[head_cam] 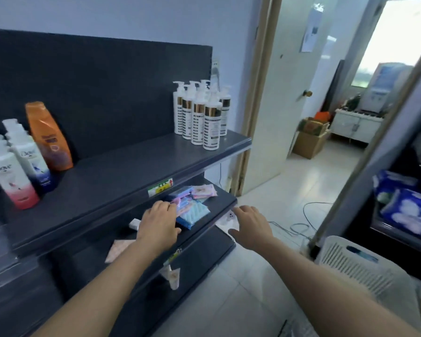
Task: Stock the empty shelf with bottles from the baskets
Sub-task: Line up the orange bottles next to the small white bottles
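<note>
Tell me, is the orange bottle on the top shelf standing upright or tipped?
Tipped. The orange bottle stands on its base on the top shelf, but its cap end leans left, beside the white bottles.

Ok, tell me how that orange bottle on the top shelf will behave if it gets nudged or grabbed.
The orange bottle is tall with a narrow base, so it probably tips easily when nudged. Its glossy curved sides look slippery; grip near the waist. It seems rigid plastic, likely fairly heavy if full. The Dove bottles stand close beside it, so a topple might knock them.
</note>
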{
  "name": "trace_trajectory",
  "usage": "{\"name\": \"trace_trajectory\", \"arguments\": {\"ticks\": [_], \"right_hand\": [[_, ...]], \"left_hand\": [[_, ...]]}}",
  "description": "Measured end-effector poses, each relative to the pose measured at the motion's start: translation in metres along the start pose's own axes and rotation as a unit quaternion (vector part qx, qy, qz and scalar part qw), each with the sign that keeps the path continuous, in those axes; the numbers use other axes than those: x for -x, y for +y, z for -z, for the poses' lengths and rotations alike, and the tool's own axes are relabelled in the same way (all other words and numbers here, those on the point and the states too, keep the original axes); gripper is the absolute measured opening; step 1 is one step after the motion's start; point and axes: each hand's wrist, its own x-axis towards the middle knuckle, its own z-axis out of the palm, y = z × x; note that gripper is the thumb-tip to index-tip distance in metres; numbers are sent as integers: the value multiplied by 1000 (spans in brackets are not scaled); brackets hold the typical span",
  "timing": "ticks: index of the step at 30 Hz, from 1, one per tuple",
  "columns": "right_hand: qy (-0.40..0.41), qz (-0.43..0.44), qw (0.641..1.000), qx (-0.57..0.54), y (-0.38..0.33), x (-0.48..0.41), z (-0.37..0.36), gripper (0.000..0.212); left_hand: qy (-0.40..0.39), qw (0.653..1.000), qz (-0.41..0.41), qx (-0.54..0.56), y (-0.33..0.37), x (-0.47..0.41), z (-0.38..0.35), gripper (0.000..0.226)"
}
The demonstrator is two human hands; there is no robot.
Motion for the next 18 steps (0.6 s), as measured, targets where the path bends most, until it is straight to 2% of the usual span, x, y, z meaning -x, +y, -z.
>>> {"name": "trace_trajectory", "arguments": {"ticks": [5,18], "right_hand": [[2,-74,997,7,83,67,9,58],[-15,-242,970,-5,276,252,6,58]], "left_hand": [[-6,997,-81,-2,100,11,-15,52],[-61,963,-257,45,351,74,-57,50]]}}
